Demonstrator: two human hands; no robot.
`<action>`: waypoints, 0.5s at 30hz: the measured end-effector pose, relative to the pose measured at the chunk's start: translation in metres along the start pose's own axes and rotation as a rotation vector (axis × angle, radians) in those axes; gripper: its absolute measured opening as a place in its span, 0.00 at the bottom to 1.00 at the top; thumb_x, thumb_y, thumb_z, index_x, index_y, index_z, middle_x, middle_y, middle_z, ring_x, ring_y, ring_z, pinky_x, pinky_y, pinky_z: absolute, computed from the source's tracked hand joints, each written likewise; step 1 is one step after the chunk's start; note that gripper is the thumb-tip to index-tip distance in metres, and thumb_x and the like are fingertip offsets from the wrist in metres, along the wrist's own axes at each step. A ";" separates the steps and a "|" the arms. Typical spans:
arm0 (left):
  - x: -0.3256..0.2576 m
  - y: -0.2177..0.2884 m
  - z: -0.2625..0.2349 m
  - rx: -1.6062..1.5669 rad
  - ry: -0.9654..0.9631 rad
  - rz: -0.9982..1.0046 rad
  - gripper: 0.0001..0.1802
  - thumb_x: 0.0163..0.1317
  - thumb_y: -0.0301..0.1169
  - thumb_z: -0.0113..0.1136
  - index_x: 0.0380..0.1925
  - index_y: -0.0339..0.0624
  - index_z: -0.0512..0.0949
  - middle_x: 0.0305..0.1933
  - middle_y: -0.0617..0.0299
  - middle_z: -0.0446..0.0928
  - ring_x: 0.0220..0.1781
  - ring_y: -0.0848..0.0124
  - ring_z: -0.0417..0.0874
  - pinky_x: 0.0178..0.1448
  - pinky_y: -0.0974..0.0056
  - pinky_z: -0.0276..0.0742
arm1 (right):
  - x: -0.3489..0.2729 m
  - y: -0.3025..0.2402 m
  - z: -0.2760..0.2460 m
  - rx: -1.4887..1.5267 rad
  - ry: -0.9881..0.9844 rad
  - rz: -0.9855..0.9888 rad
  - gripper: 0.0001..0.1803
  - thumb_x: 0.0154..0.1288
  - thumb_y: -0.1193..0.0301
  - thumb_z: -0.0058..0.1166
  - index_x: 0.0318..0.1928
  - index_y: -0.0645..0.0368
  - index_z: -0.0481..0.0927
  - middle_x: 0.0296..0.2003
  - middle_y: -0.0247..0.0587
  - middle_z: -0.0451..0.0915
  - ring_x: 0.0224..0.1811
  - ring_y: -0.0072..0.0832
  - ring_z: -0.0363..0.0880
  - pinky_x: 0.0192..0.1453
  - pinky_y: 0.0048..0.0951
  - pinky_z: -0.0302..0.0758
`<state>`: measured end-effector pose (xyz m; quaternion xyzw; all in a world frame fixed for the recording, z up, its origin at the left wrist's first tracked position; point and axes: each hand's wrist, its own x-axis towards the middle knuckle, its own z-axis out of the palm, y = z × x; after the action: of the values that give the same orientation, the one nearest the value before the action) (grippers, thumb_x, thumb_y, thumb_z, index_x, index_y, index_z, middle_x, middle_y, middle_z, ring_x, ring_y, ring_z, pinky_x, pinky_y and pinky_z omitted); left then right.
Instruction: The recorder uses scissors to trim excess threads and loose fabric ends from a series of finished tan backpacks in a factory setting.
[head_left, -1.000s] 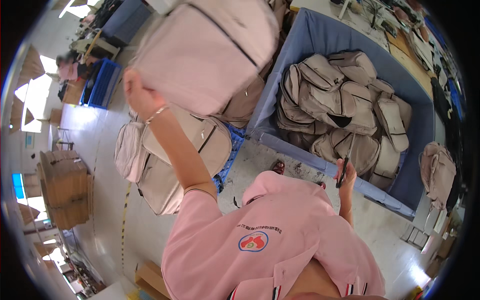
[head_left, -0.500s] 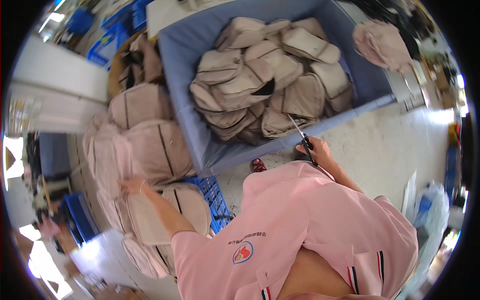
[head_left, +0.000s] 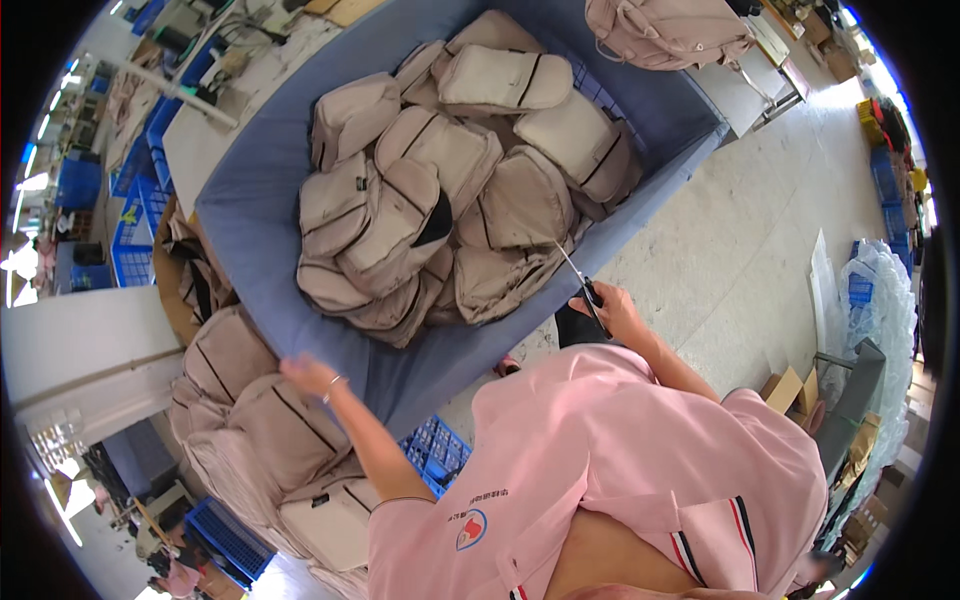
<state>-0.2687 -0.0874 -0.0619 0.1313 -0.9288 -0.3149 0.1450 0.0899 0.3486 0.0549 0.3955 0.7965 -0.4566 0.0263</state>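
1. We see our left hand [head_left: 308,374] reaching out to the left, fingers loosely spread, resting at the top edge of a beige backpack [head_left: 285,430] that lies on a stack of similar bags beside the bin.
2. Our right hand [head_left: 612,310] is closed around a pair of scissors [head_left: 582,283]; the thin blades point up and away from us, toward the heap in the bin.
3. The scissors' tips sit just over the near edge of the heap of beige backpacks [head_left: 450,190], which fills the large blue fabric-lined bin [head_left: 255,260] in front of us.
4. The stack under our left hand stands against the bin's near-left wall, with a blue plastic crate [head_left: 437,452] just beside it on the floor.
5. One more pinkish backpack [head_left: 668,30] lies on a table beyond the bin's far right corner.
6. Our pink shirt [head_left: 620,470] fills the lower part of the view.
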 end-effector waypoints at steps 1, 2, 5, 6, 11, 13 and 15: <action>-0.030 0.052 0.037 -0.110 -0.069 0.062 0.22 0.62 0.35 0.58 0.52 0.31 0.75 0.53 0.44 0.77 0.53 0.52 0.79 0.60 0.55 0.72 | 0.015 0.004 -0.009 -0.016 0.031 -0.003 0.30 0.57 0.49 0.66 0.24 0.66 0.73 0.18 0.52 0.69 0.20 0.40 0.66 0.28 0.40 0.65; -0.046 0.084 0.070 -0.150 -0.268 0.114 0.19 0.64 0.37 0.56 0.48 0.33 0.78 0.49 0.48 0.81 0.50 0.54 0.81 0.59 0.56 0.73 | 0.031 0.008 -0.020 -0.033 0.055 -0.014 0.30 0.57 0.48 0.66 0.24 0.66 0.72 0.18 0.52 0.68 0.20 0.41 0.65 0.28 0.40 0.65; -0.119 0.181 0.185 -0.386 -0.751 0.233 0.19 0.67 0.41 0.56 0.45 0.36 0.81 0.43 0.51 0.84 0.46 0.59 0.84 0.52 0.61 0.76 | 0.081 0.036 -0.050 -0.034 0.165 -0.019 0.29 0.55 0.52 0.69 0.24 0.64 0.68 0.19 0.51 0.67 0.22 0.43 0.63 0.29 0.39 0.65; -0.152 0.226 0.219 -0.365 -0.899 0.195 0.19 0.66 0.42 0.56 0.43 0.36 0.82 0.39 0.52 0.84 0.43 0.61 0.85 0.49 0.62 0.77 | 0.094 0.049 -0.064 -0.022 0.265 -0.045 0.29 0.54 0.54 0.70 0.24 0.64 0.67 0.20 0.51 0.67 0.23 0.44 0.63 0.30 0.39 0.65; -0.247 0.364 0.376 -0.567 -1.278 -0.053 0.19 0.68 0.42 0.57 0.43 0.36 0.83 0.35 0.61 0.84 0.37 0.74 0.83 0.42 0.70 0.76 | 0.173 0.069 -0.127 -0.140 0.465 -0.140 0.26 0.51 0.64 0.73 0.28 0.63 0.64 0.25 0.45 0.65 0.23 0.42 0.64 0.29 0.38 0.66; -0.265 0.400 0.437 -0.614 -1.360 -0.186 0.25 0.67 0.47 0.58 0.49 0.34 0.79 0.44 0.54 0.83 0.42 0.66 0.84 0.48 0.64 0.78 | 0.200 0.074 -0.144 -0.171 0.469 -0.144 0.24 0.51 0.63 0.72 0.29 0.62 0.67 0.25 0.45 0.68 0.25 0.44 0.68 0.30 0.39 0.68; -0.278 0.426 0.494 -0.681 -1.336 -0.457 0.29 0.67 0.50 0.58 0.53 0.34 0.75 0.49 0.50 0.80 0.47 0.61 0.83 0.52 0.60 0.78 | 0.223 0.088 -0.151 -0.214 0.462 -0.137 0.23 0.50 0.60 0.73 0.32 0.61 0.72 0.26 0.43 0.71 0.27 0.44 0.75 0.31 0.38 0.72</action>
<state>-0.2505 0.6022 -0.2237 0.0504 -0.6214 -0.6166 -0.4808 0.0432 0.6202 -0.0093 0.4297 0.8499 -0.2680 -0.1456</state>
